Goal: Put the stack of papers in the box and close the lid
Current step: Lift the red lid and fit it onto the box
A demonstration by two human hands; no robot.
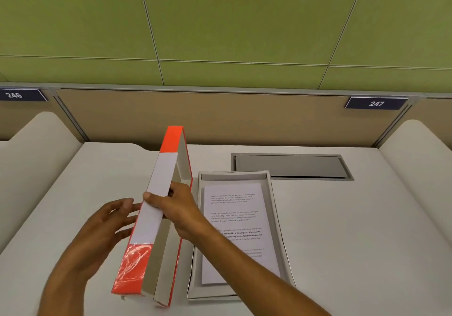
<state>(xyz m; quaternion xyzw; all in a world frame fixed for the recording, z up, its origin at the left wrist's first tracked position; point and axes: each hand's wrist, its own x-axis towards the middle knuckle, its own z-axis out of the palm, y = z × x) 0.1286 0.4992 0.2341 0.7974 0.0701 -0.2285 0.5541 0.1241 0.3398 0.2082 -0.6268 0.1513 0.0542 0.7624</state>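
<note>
Papers in the box, lid held on edge beside it

Papers [236,222], a printed white stack, lie flat inside the open grey-white box [277,220], which sits on the pale counter [354,230] just right of centre. Several blocks of small text show on the top sheet; the lower left part of the stack is hidden behind the right forearm.

Head view: the lid [156,215] stands tilted on its long edge at the box's 9 o'clock, just beside the box's left wall, its lower end close to or on the counter; I cannot tell which. Its outer rim is orange-red with a long white strip down the middle and crinkled clear film near the bottom end; its grey-white hollow inside faces right, toward the box.

Right hand [176,208] reaches across from 5 o'clock and grips the lid's upper rim about halfway along, thumb on the white strip, the other fingers [177,189] curled over into the hollow side. Left hand [115,220] is at the lid's 9 o'clock with its fingers spread loosely; the fingertips reach the lid's outer face, but whether they press on it cannot be told.

At the box's 1 o'clock a grey rectangular cover plate [291,166] is set into the counter. Behind, a tan partition carries number plates 246 [14,94] at 10 o'clock and 247 [376,103] at 2 o'clock
</note>
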